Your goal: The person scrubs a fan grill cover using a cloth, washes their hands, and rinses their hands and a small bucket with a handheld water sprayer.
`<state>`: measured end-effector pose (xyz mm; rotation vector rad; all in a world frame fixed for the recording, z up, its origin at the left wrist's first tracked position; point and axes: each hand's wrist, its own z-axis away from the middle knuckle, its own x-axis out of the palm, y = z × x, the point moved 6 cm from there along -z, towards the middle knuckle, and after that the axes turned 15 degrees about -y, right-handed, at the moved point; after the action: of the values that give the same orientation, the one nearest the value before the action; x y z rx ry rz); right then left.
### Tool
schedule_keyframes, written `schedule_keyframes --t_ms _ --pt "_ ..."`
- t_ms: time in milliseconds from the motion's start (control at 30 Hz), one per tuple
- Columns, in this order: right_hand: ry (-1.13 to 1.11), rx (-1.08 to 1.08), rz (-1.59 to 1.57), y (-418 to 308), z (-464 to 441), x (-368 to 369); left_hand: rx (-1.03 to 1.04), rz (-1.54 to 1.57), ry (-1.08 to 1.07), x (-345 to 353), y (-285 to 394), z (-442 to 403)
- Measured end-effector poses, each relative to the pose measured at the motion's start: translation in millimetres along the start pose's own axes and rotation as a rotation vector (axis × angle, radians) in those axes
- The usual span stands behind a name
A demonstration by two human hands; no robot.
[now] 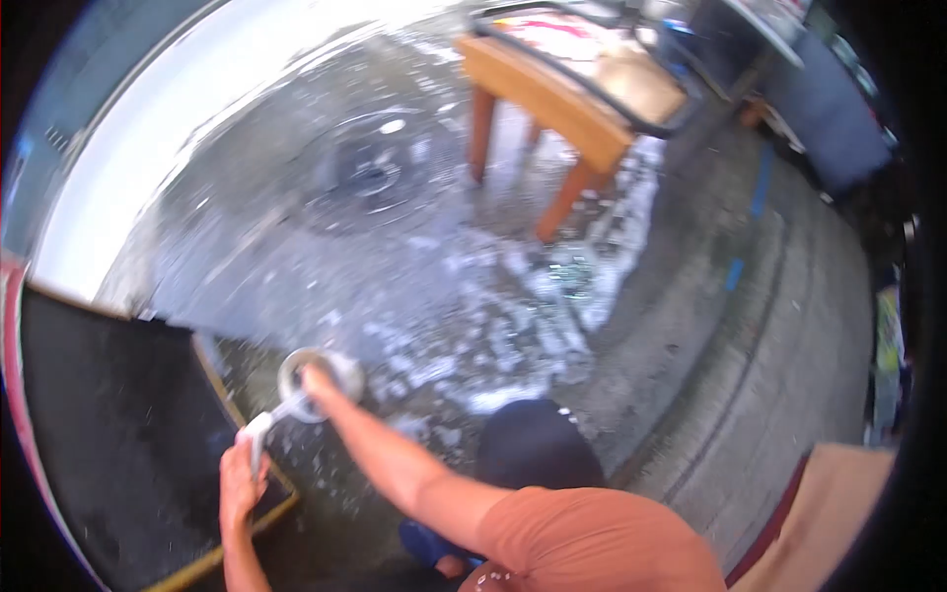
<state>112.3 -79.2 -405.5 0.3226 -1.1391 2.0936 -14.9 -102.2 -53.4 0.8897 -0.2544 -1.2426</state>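
Observation:
My left hand (240, 485) is closed around a white handled thing that looks like a spray nozzle (258, 428). A pale streak, perhaps water, runs from its tip toward a round white container (347, 377). My right hand (314, 379) is at the container's opening, its fingers blurred and partly hidden, so I cannot tell whether they grip anything. The container stands on the wet floor (247, 222), just beyond the corner of a dark board with a yellowish edge (109, 424).
White suds (513, 335) spread over the floor ahead. A wooden stool or small table (538, 89) stands in the wet area with things on top. At right lies a ridged grey floor strip (730, 326) with blue marks; a tan cardboard-like piece (829, 513) is at lower right.

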Motion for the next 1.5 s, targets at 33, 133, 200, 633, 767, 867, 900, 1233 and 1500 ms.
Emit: schedule_keyframes --t_ms 33,133,200,633,767,867,900,1233,1500 --pt "0.08 0.05 0.158 -14 19 8 -0.016 -0.013 0.008 5 9 2" --pt "0.167 -0.064 0.187 -37 56 15 -0.064 -0.069 0.022 4 10 0" --pt "0.447 -0.097 0.042 -38 67 12 -0.087 -0.092 0.024 3 7 -1" --pt "0.502 -0.072 0.169 -42 62 10 -0.003 -0.039 0.004 0 -1 1" --pt "0.51 0.077 0.583 -72 93 17 -0.022 -0.04 -0.019 1 7 4" --pt "0.465 -0.004 1.08 -50 66 12 -0.02 -0.006 -0.02 4 13 8" --pt "0.349 0.001 1.179 -50 69 19 -0.01 0.006 -0.017 6 16 9" --pt "-0.305 0.036 1.05 -50 40 16 -0.019 -0.047 -0.016 -5 23 19" --pt "0.083 0.093 0.32 -62 69 11 -0.045 -0.057 0.031 -12 11 11"
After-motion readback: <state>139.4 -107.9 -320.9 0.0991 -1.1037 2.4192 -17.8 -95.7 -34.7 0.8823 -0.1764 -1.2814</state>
